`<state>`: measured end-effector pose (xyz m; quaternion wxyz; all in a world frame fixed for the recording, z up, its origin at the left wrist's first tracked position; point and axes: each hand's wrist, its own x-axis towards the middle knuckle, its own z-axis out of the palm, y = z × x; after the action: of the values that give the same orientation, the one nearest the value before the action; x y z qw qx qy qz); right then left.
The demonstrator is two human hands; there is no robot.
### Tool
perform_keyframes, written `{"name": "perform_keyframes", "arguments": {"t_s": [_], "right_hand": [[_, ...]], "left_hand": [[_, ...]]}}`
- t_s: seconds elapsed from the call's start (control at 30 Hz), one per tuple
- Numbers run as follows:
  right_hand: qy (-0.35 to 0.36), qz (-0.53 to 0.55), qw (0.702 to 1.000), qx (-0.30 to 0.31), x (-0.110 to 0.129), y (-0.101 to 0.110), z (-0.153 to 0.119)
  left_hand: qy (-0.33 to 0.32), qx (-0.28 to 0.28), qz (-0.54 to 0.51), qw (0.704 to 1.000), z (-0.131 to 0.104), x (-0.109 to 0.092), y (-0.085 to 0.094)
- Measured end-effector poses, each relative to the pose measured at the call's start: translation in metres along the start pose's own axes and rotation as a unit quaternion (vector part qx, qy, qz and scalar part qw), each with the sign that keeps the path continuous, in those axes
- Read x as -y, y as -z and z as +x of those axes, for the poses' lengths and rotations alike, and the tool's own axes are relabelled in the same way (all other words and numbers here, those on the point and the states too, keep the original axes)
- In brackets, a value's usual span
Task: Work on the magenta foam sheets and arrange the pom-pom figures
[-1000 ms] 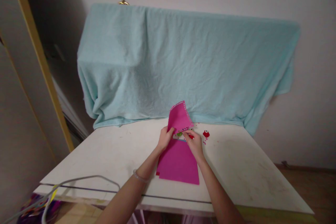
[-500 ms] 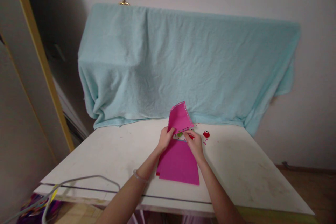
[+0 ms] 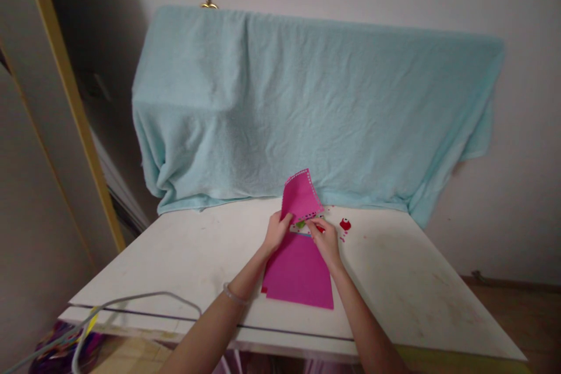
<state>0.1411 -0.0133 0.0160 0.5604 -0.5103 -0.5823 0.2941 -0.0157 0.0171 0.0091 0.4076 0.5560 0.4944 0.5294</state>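
A pink sheet point(image 3: 301, 196) with small holes along its edges is raised above the table. My left hand point(image 3: 277, 231) grips its lower left corner. At the sheet's lower edge, the fingers of my right hand point(image 3: 324, 238) are pinched together; what they hold, if anything, is too small to make out. Beneath my wrists lies a larger pink sheet point(image 3: 299, 272), with a bit of red showing at its lower left. Green and red pieces lie partly hidden between my hands. A small red piece with an eye point(image 3: 345, 224) rests to the right, beside pink scraps point(image 3: 343, 236).
The white table point(image 3: 403, 280) extends to both sides. A light blue cloth point(image 3: 315, 105) hangs behind it, down to its back edge. A grey cable point(image 3: 144, 295) loops over the front left corner. A yellow-edged panel point(image 3: 74, 99) stands at the left.
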Motion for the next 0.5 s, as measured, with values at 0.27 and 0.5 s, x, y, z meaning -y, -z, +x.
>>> {"name": "perform_keyframes", "arguments": {"t_s": [0.27, 0.5], "right_hand": [[-0.003, 0.006, 1.0, -0.001, 0.0033, 0.0007, -0.0007], [-0.008, 0.004, 1.0, 0.004, 0.0028, 0.0011, -0.0014]], "left_hand": [[0.008, -0.013, -0.008, 1.0, 0.0001, 0.0014, -0.0016], [0.004, -0.008, 0.001, 1.0, 0.0013, 0.0039, -0.002]]}}
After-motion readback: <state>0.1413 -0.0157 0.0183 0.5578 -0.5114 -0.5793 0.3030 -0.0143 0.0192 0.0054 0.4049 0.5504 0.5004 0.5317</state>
